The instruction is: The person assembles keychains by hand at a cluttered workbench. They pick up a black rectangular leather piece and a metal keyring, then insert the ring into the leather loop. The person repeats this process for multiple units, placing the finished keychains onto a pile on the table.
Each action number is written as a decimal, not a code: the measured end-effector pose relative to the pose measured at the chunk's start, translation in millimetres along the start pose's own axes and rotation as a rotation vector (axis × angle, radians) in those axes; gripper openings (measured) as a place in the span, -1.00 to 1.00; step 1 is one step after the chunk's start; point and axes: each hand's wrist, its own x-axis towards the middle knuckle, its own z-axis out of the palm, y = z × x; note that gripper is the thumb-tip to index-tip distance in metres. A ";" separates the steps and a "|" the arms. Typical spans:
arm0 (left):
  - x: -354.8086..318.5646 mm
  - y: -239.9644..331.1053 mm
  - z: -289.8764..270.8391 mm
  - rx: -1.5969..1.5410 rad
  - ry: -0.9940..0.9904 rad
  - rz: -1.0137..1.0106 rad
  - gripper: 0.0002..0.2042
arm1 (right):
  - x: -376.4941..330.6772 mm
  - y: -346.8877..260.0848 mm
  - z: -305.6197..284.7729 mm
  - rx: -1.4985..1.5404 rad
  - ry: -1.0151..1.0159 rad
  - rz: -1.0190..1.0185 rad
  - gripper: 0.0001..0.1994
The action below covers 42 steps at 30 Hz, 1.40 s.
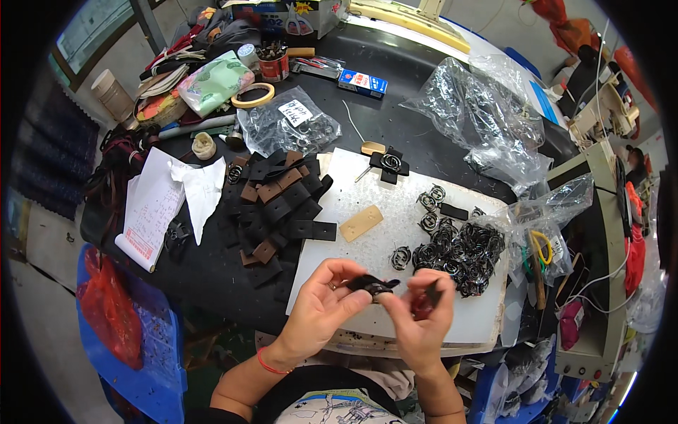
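In front of my body, my left hand (326, 304) pinches a short black strap piece (371, 283) with a dark metal buckle at its lower side. My right hand (422, 325) is beside it, its thumb close to the buckle. Its curled fingers hold a dark red thing (425, 302), too blurred to name. Beneath both hands lies a white board (339, 265). To the right on it is a heap of shiny dark buckles (459, 254), with a few loose ones. A tan strap piece (361, 223) with holes lies left of them.
Left of the board is a pile of black and brown strap pieces (279, 201). A strap with a buckle (390, 164) lies at the board's far edge. Clear plastic bags (470, 116), a notepad (146, 205), a tape roll (253, 95) and a blue box (362, 83) surround it.
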 end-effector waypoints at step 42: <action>-8.7 -0.8 -5.7 0.236 -0.038 -0.014 -0.70 | 1.7 6.1 -13.1 0.209 -0.321 0.260 -0.89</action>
